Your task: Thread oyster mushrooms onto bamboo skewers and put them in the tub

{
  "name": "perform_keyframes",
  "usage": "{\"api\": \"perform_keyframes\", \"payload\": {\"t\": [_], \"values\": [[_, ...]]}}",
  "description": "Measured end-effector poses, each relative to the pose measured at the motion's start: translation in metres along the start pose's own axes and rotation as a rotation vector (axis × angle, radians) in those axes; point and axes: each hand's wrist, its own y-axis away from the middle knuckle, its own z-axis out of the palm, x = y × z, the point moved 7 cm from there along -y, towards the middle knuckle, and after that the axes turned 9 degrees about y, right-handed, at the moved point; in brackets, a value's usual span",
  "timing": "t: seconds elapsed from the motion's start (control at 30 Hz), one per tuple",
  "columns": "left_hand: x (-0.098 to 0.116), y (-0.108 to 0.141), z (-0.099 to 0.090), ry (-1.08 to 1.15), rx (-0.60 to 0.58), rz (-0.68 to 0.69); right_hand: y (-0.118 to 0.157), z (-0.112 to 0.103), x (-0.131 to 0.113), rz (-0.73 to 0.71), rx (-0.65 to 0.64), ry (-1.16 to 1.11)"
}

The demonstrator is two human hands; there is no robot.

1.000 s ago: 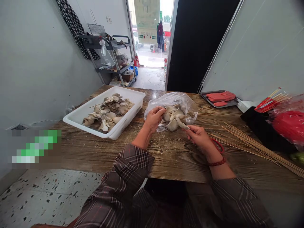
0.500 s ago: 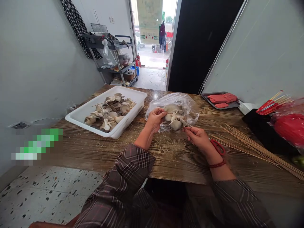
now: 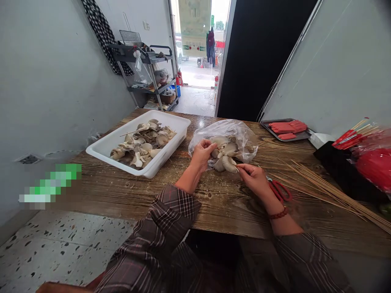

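Grey-white oyster mushrooms (image 3: 229, 163) are bunched between my hands, in front of and partly inside a clear plastic bag (image 3: 241, 132). My left hand (image 3: 203, 155) is closed on the left side of the bunch, thumb and fingers pinched together. On the other side, my right hand (image 3: 254, 177) pinches the edge of the nearest mushroom with its fingertips. Whether a thin stick lies within that pinch is too small to tell. Just right of this hand lie red-handled scissors (image 3: 281, 191), partly covered by the wrist.
A white plastic tub (image 3: 154, 173) of oyster mushrooms stands left on the wooden table (image 3: 128, 199). Bamboo skewers (image 3: 331, 187) lie right. Beyond them are a black box (image 3: 337, 167) with red-wrapped sticks and a dark tray (image 3: 277, 136) of pink sausage-like pieces.
My right hand has shifted slightly, and the nearest mushroom has turned and now tilts down toward its fingertips. More of the scissors shows. The left hand keeps its hold.
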Motion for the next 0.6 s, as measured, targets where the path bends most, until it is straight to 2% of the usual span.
{"api": "perform_keyframes", "payload": {"t": [0.2, 0.37, 0.6], "values": [[-0.004, -0.001, -0.001, 0.064, 0.010, -0.035, -0.001, 0.003, 0.007, 0.033, 0.005, -0.046], [-0.008, -0.001, -0.006, 0.082, 0.067, -0.079, 0.000, 0.009, 0.012, 0.064, 0.001, -0.093], [-0.005, 0.000, -0.006, 0.044, 0.078, -0.006, -0.001, 0.009, 0.007, 0.061, 0.019, -0.080]]}}
